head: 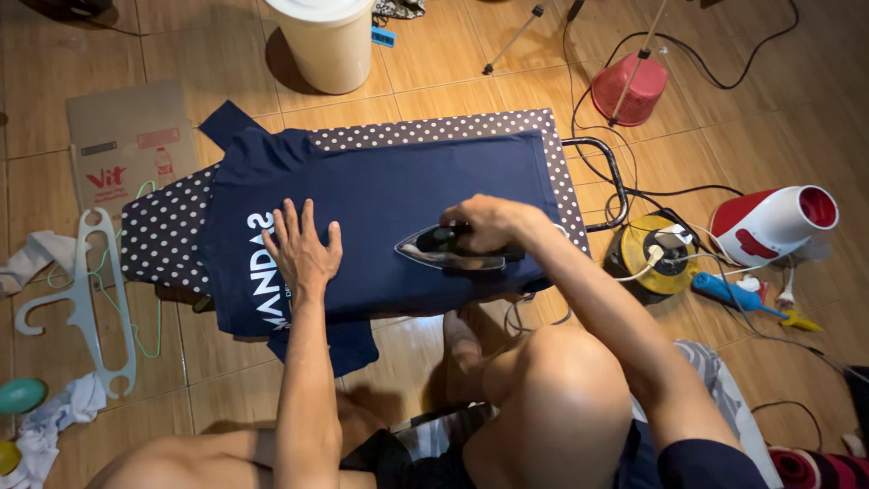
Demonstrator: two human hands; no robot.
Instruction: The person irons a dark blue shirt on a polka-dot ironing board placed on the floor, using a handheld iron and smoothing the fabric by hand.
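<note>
Closest to us, our bent knee (566, 407) fills the lower edge of the view, and beyond it stands the low ironing board (163, 231) with its dotted cover, running left to right on the tiled floor (434, 77). Over most of the board lies the navy T-shirt (398, 195), collar end toward the board's left end, hem hanging off the near edge. Our left hand (301, 249) rests flat on the shirt's left half, fingers spread and released, pinning the cloth. Our right hand (489, 222) is clenched around the handle of the black iron (448, 249), which sits on the shirt near the board's right end. Its long axis lies along the board, its pointed tip aimed left at the flat hand, a stretch of bare cloth between them. So the right hand is the one on the iron; the left is apart from it. Off the board's right end sit a yellow cable reel (656, 258) and a red-and-white steamer (774, 222); past the far edge, a cream bucket (330, 41); by the left end, a pale hanger (86, 299).
</note>
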